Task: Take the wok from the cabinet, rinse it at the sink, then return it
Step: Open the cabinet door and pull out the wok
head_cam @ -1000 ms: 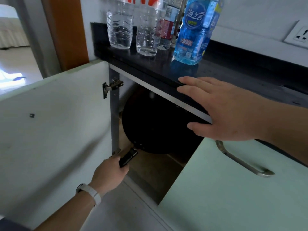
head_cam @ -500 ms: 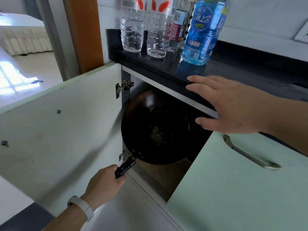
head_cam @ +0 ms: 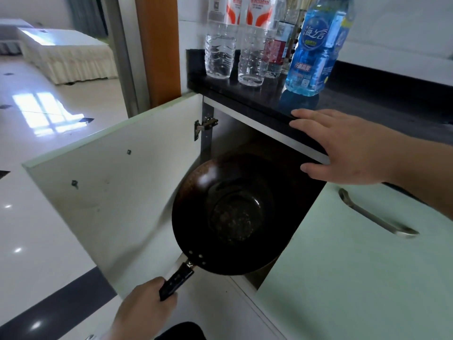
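Note:
A dark round wok [head_cam: 228, 214] hangs tilted in the cabinet opening [head_cam: 247, 148], its hollow facing me and its far rim still under the counter. My left hand [head_cam: 144, 307] grips its black handle [head_cam: 176, 282] below the opening. My right hand [head_cam: 353, 148] lies flat with straight fingers on the front edge of the black countertop [head_cam: 348, 104], above the wok. The left cabinet door [head_cam: 117, 192] stands swung wide open.
Two clear water bottles [head_cam: 219, 42] and a blue drink bottle [head_cam: 312, 47] stand on the counter's left end with other bottles behind. The pale green right door [head_cam: 355, 278] with a metal handle [head_cam: 375, 217] is shut. Glossy floor tiles [head_cam: 36, 133] spread to the left.
My left hand has drawn the wok out and down from the cabinet, turning its hollow toward me. My right hand has stayed on the counter edge. My head has risen.

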The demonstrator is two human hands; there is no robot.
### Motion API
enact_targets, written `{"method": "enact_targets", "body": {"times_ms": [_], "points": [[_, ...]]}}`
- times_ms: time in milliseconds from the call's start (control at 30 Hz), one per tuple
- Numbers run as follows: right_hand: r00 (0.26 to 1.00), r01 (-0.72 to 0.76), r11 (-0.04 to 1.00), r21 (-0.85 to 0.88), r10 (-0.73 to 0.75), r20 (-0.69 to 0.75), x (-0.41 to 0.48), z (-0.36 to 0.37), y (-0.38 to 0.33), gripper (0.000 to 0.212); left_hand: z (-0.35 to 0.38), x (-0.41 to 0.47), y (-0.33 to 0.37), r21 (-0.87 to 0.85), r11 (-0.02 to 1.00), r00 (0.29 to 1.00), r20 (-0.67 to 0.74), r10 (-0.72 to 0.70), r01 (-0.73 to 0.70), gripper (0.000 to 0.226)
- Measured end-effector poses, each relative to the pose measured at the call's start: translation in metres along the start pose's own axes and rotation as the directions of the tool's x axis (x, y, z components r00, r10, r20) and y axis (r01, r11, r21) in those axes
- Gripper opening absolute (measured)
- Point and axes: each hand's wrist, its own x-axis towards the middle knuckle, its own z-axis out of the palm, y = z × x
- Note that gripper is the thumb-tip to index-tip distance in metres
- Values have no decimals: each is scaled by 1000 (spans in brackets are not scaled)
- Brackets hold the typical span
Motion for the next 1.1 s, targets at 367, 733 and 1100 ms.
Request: {"method": "enact_targets", "body": {"times_ms": [367,733,1100], "points": [[1000,-9,1000,20,9,0,0,1,0,87,-5,-56,-19,35,996,996,31,-79,78,22],[999,40,988,151,-44,18,-3,-3,3,83,-54,-128,12,38,985,984,44,-172,170,28],[985,-142,783,605,50,167,-44,-80,-30,62,-185,-237,80,96,953,946,128,-298,288,25]]}}
